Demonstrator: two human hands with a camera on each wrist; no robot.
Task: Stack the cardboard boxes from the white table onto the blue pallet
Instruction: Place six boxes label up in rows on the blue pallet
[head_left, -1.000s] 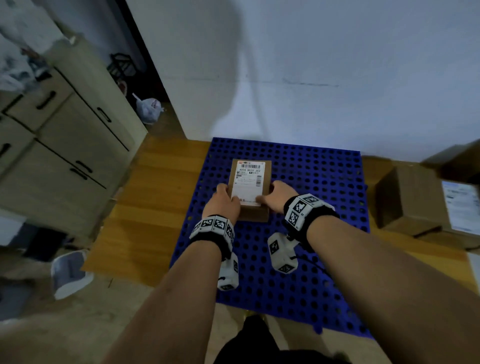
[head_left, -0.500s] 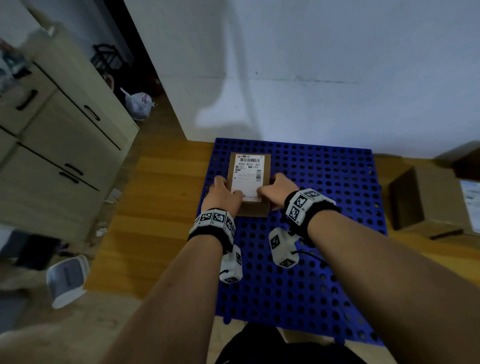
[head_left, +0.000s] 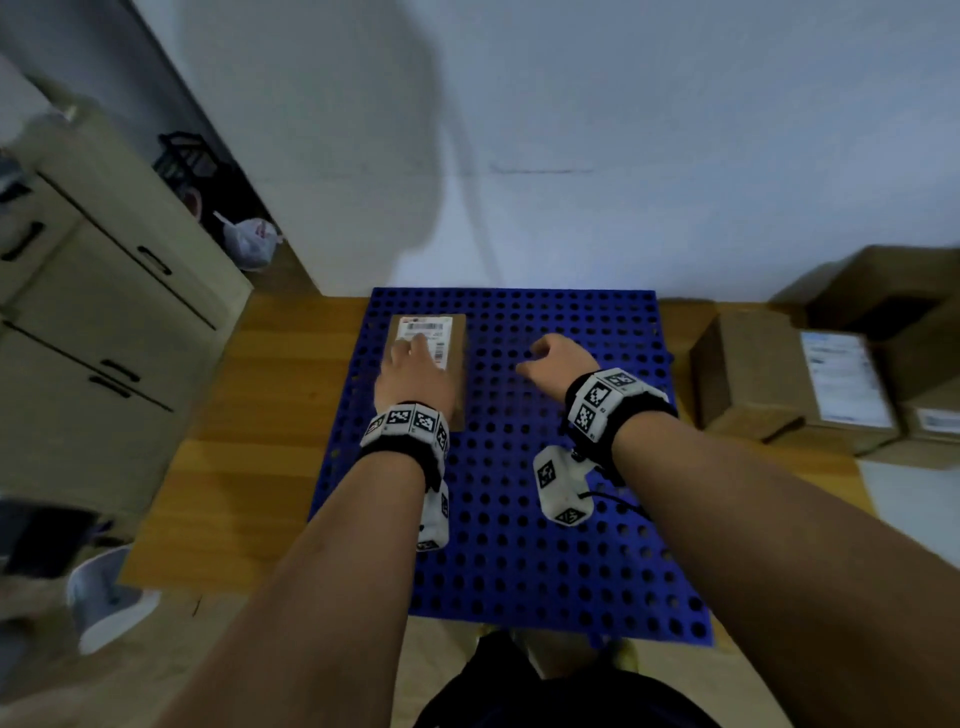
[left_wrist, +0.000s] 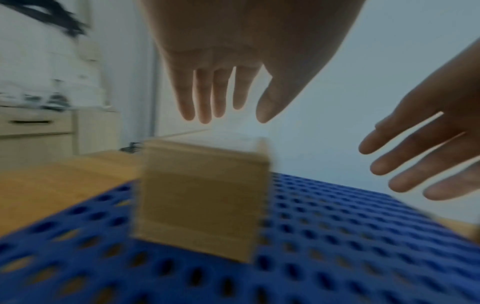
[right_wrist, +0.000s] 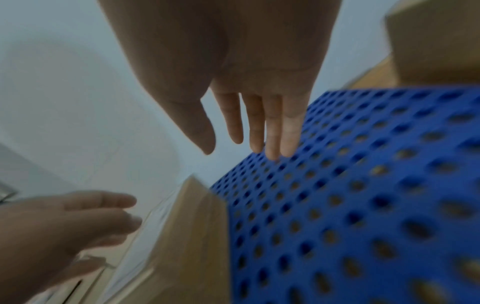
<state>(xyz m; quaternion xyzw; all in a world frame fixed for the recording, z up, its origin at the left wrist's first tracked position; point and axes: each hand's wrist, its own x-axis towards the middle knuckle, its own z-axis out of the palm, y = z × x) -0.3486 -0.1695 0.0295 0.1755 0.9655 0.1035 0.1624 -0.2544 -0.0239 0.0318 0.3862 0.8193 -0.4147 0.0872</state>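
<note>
A small cardboard box (head_left: 457, 358) with a white shipping label stands on the far left part of the blue perforated pallet (head_left: 545, 545). My left hand (head_left: 413, 364) hovers over the box top with straight fingers; the left wrist view shows it above the box (left_wrist: 202, 197), not touching. My right hand (head_left: 550, 356) is off to the right of the box, open above bare pallet (right_wrist: 363, 185), fingers straight. Neither hand holds anything.
More cardboard boxes (head_left: 769, 379) stand on the wooden floor right of the pallet. A beige cabinet with drawers (head_left: 104, 322) lines the left side. A white wall (head_left: 623, 156) runs just behind the pallet. A white plastic bag (head_left: 249, 241) lies in the dark gap.
Both hands have let go of the box, which now stands on the pallet. The right hand moved away to the right; the left hand lifted over the box top.
</note>
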